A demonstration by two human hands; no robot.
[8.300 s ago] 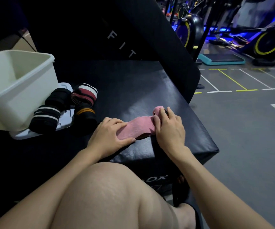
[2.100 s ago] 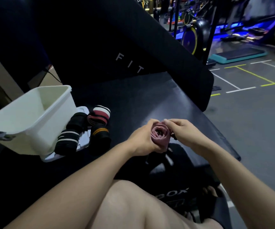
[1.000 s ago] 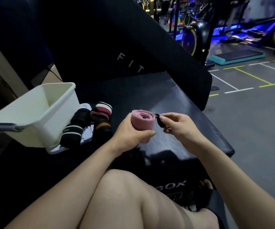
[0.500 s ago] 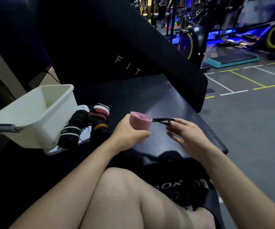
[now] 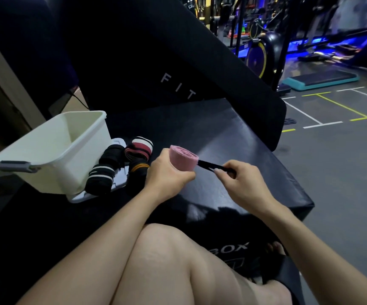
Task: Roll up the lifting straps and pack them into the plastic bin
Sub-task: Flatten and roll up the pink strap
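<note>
My left hand grips a rolled pink lifting strap above the black padded box. A thin black loop runs from the roll to the right, and my right hand pinches its end, pulling it taut. The white plastic bin stands at the left and looks empty inside. Several rolled dark straps with white, red and orange stripes lie beside the bin on its white lid.
A slanted black pad marked "FIT" rises behind the box. The box's right edge drops to the grey gym floor. My bare knee fills the foreground. Exercise machines stand far back right.
The flat pink strap has been rolled up and lifted off the box. In the last second my right hand drew the black loop out to the right, away from the roll.
</note>
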